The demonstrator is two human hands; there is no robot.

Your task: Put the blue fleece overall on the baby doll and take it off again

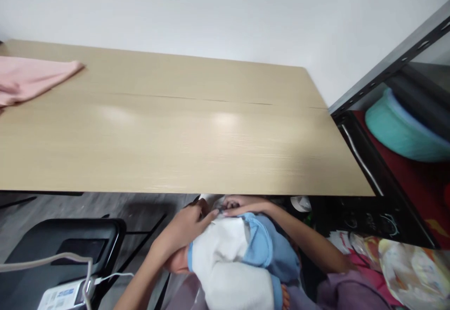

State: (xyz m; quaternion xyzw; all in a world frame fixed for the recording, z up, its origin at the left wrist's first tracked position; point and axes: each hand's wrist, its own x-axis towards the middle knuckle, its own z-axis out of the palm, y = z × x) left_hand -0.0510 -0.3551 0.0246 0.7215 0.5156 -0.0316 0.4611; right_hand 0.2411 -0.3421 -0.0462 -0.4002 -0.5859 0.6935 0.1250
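A small doll-like figure in a white and light-blue garment lies on my lap below the table edge. Whether it is a doll cannot be made out for sure. One small limb comes out of a blue cuff beside my left wrist, and tiny digits show at another cuff low down. My left hand is closed at the garment's far edge, its thumb and fingers pinching there. Against it, my right hand has its fingers curled at the same edge. A small greyish bit between the fingertips is too blurred to name.
A wooden table spans the view ahead, with pink cloth at its left. A black chair bears a white device with cables. To the right stand a metal rack, a teal basket and patterned bags.
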